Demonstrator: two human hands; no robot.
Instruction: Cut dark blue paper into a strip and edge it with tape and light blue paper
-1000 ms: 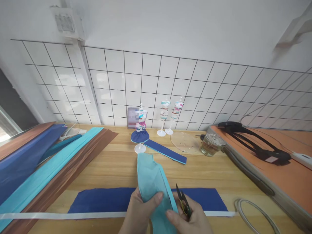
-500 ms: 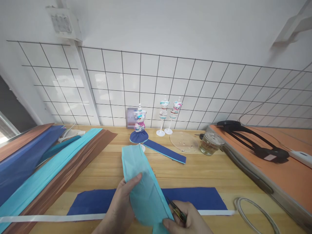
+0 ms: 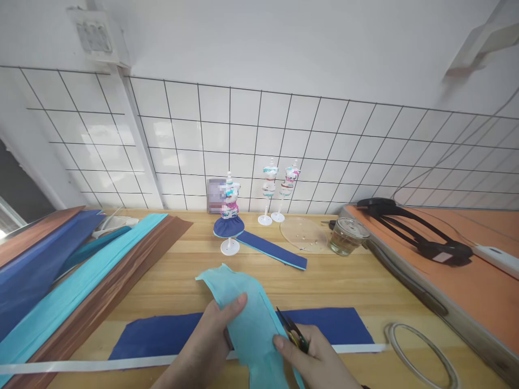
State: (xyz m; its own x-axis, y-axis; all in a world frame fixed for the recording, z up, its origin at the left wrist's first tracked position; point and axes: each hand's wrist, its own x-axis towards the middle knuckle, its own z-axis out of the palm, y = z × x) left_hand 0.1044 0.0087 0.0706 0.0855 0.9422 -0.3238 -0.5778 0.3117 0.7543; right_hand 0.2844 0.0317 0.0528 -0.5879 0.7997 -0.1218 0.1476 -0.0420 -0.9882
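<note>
A light turquoise fabric strip (image 3: 251,319) hangs between both hands, its far end curled over. My left hand (image 3: 214,335) pinches its left edge, thumb on top. On the right edge, the thumb of my right hand (image 3: 308,356) presses the strip; the same hand holds small dark scissors (image 3: 294,329), blades pointing up and left. Beneath lies a dark blue fabric piece (image 3: 154,337) with a white tape (image 3: 93,366) across its lower edge. Farther back, a narrow blue strip (image 3: 275,250) lies beside a mini mannequin (image 3: 230,202) in a blue skirt.
Folded fabrics (image 3: 93,292) in brown, turquoise and blue lie at left. Two more mannequins (image 3: 268,186) stand by the tiled wall. A clear disc (image 3: 304,235), a glass jar (image 3: 348,236), a cable loop (image 3: 421,354) and a black-framed object (image 3: 417,232) are at right.
The turquoise strip's far end has dropped and curled towards me, uncovering the mannequin's base. My right hand has moved slightly up along the strip's edge, and the scissors show more.
</note>
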